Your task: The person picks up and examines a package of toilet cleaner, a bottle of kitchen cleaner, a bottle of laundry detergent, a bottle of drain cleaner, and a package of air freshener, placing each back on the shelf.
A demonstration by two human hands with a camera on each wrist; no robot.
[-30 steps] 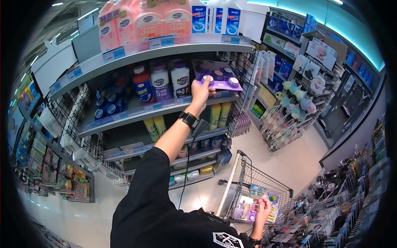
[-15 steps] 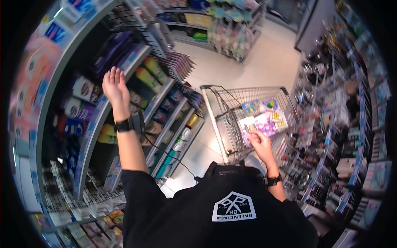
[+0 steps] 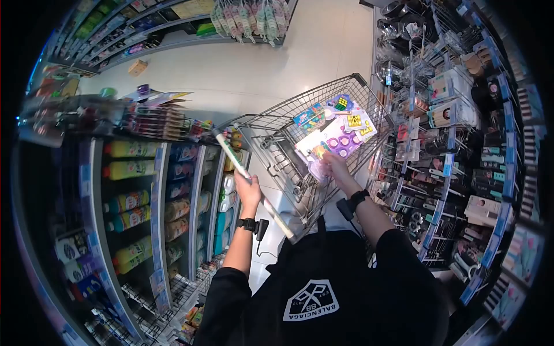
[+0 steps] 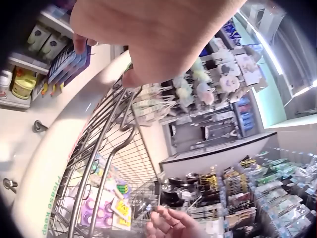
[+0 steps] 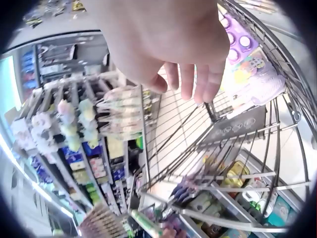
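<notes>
My left hand (image 3: pixel 249 193) is at the pale handle (image 3: pixel 232 153) of a wire shopping cart (image 3: pixel 369 95), its fingers over the far side and the thumb on the near side in the left wrist view. Over the near part of the basket hovers my right hand (image 3: pixel 336 168), fingers loosely bent and holding nothing. Under it lies a purple pack with several round tubs (image 3: pixel 344 144). Around that pack are a yellow-printed pack (image 3: pixel 354 121), a pack picturing a puzzle cube (image 3: pixel 341 103) and a blue colourful pack (image 3: pixel 310 117).
Shelves of bottles (image 3: pixel 130 167) stand close on the left. Hanging goods on hooks (image 3: pixel 444 115) line the right side. Pastel plush items (image 3: pixel 248 20) hang ahead beyond the pale floor (image 3: pixel 323 40). A small box (image 3: pixel 137 68) lies on the floor.
My left hand has left the purple pack on the shelf and come down to the cart handle. The view has turned right and down. My right hand stays over the cart.
</notes>
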